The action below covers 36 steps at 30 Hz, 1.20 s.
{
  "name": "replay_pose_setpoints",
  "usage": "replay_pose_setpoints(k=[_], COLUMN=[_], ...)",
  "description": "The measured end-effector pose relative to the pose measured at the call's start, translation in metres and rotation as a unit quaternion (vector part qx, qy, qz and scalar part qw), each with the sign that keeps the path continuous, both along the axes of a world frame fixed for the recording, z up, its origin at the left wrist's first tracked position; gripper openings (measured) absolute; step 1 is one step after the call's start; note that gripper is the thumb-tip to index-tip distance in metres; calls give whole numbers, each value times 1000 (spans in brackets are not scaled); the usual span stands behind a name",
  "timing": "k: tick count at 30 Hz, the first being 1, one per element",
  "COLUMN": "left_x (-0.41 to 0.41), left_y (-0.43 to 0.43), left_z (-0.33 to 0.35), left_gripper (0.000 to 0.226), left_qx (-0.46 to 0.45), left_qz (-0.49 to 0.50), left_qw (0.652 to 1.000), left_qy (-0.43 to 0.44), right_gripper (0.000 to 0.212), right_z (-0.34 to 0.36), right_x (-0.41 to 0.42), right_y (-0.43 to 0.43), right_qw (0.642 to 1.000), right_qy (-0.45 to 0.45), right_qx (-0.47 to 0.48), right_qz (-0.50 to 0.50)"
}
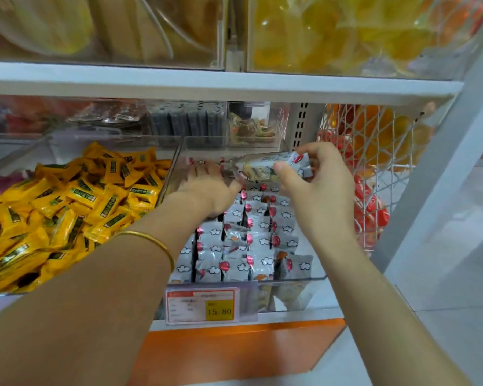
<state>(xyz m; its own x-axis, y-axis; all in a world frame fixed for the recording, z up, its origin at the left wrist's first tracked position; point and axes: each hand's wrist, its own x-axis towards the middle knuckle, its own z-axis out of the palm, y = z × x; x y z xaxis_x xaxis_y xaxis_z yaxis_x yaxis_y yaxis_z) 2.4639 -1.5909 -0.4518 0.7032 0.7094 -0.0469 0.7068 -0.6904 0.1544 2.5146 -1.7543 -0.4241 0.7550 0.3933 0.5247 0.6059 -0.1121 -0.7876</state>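
Left forearm [81, 302] nearest the lens, coming in from bottom left, with a gold bangle [151, 238] at the wrist. Orange panel [234, 352] below it, at the shelf front.

Left to right:
- Yellow packets [67, 207]: loose heap in the left compartment, piled above the rim.
- Left hand [207, 190]: inside the clear bin [304, 278], at its back left. Fingers [200, 170] spread and roughly straight, lying on the top of the rear packets, thumb out to the right. Nothing visibly gripped. Fingertips are blurred.
- Grey packets [243, 240]: white cloud and red print, standing on edge in rows, filling the bin from front wall to back.
- Price tag [204, 305]: clipped on the bin front, yellow patch reads 15.80.
- Held packet [268, 165]: same grey type, lying roughly level in the air over the back of the bin, clear of the rows, just right of the left hand.
- Right hand [321, 190]: thumb under, fingers curled over the right end of the held packet, pinching it.
- White net [374, 140]: hangs right of the bin, with orange and red items inside.

White shelf [207, 84] runs across above, with clear boxes of yellow goods on top.
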Motion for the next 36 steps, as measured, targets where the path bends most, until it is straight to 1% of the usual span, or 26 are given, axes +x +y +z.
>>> replay_pose_setpoints(k=[2, 4, 8, 10, 12, 13, 14, 15, 17, 19, 21, 23, 25, 27, 29, 30, 32, 36], left_x=[1, 2, 4, 2, -3, -5, -8, -10, -15, -20, -27, -36, -48, -62, -77, -86, -100, -111], left_y=[3, 5, 5, 2, -5, -9, -14, -19, -27, -33, -39, -48, -55, -57, -52, -47, -39, -32], left_z=[0, 2, 7, 8, 10, 10, 11, 11, 13, 16, 20, 25, 29, 32, 31, 29, 23, 9], left_gripper=[82, 83, 80, 83, 86, 87, 86, 84, 80, 77, 75, 73, 70, 66, 62, 62, 65, 66], left_qx=[4, 6, -19, -31, -37, -38, -37, -33, -24, -22, -14, 17, 94, 182, 229, 230, 193, 91], left_qz=[1, 6, -9, 0, 25, 38, 45, 45, 41, 38, 26, 0, -34, -51, -36, -21, 0, -5], left_qw=[1000, 1000, 999, 999, 998, 998, 997, 998, 998, 997, 997, 997, 992, 979, 971, 972, 981, 985], left_qy=[10, 11, 30, 34, 40, 42, 41, 41, 48, 61, 71, 77, 81, 78, 57, 33, -34, -149], right_gripper=[28, 34, 38, 32, 14, 16, 23, 23, 13, 20, 16, 21, 24, 27, 27, 27, 27, 32], right_z=[2, 3, 2, 4, 8, 10, 13, 14, 14, 13, 11, 10, 9, 9, 8, 7, 5, 0], right_x=[1, 2, 4, 7, 11, 12, 14, 15, 17, 18, 19, 19, 19, 19, 18, 18, 16, 11], right_y=[2, 5, 12, 18, 28, 35, 44, 53, 74, 93, 109, 120, 129, 134, 137, 138, 141, 147], right_qw=[1000, 1000, 1000, 1000, 1000, 1000, 999, 999, 997, 991, 982, 971, 957, 945, 938, 935, 931, 924], right_qy=[3, 9, 16, 11, -11, -20, -26, -29, -31, -52, -72, -85, -114, -133, -138, -142, -158, -167], right_qx=[0, 0, 9, 1, -10, -13, -15, -14, -42, -89, -134, -177, -223, -254, -275, -282, -292, -311], right_qz=[7, 12, 16, 14, 16, 18, 25, 38, 63, 87, 114, 135, 146, 156, 160, 160, 151, 146])
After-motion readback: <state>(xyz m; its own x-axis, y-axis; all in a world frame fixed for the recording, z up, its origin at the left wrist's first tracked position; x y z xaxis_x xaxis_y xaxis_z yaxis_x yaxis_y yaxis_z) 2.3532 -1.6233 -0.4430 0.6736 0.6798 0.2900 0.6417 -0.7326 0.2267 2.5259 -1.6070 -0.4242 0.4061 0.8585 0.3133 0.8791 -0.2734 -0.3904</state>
